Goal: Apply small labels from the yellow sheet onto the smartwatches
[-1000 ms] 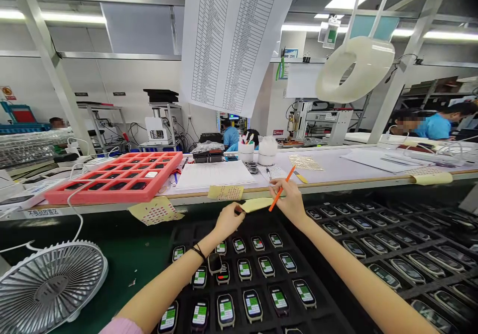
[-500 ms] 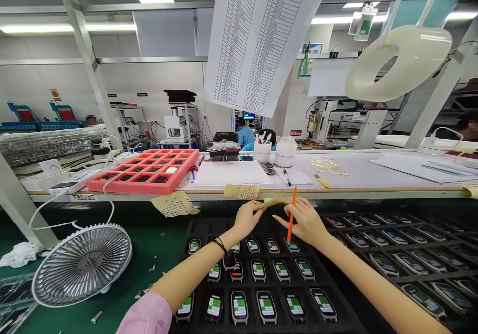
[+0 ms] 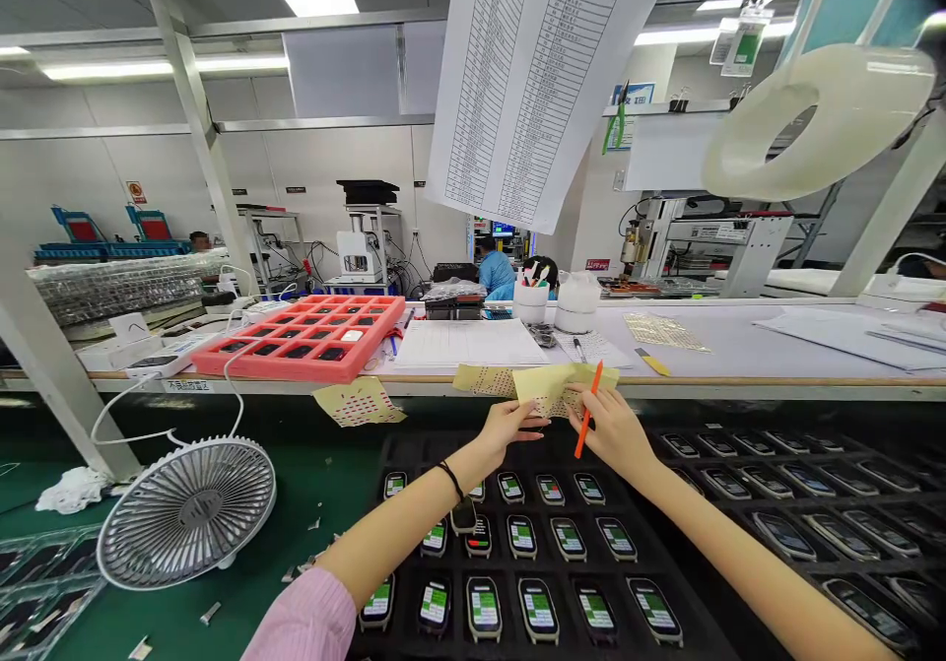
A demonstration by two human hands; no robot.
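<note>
The long white-topped shelf (image 3: 728, 346) runs beyond both hands, and the black foam smartwatch tray (image 3: 425, 451) lies below the grip. Left of the hands, on the shelf, sits the pink foam compartment tray (image 3: 321, 367); lower on that side stands the grey desk fan (image 3: 188, 513).

The yellow sticker sheet (image 3: 533, 383) spans the gap between the hands: the left hand (image 3: 509, 427) appears to pinch its lower left part, and the right hand's (image 3: 612, 431) fingertips meet its right side. Those same right fingers grip the slim orange pen-like tool (image 3: 589, 411), near upright.

For clean handling, the pinch should be light but taut, the tool angled off the paper, and fingertips clear of the small red marks (image 3: 545, 406).
</note>
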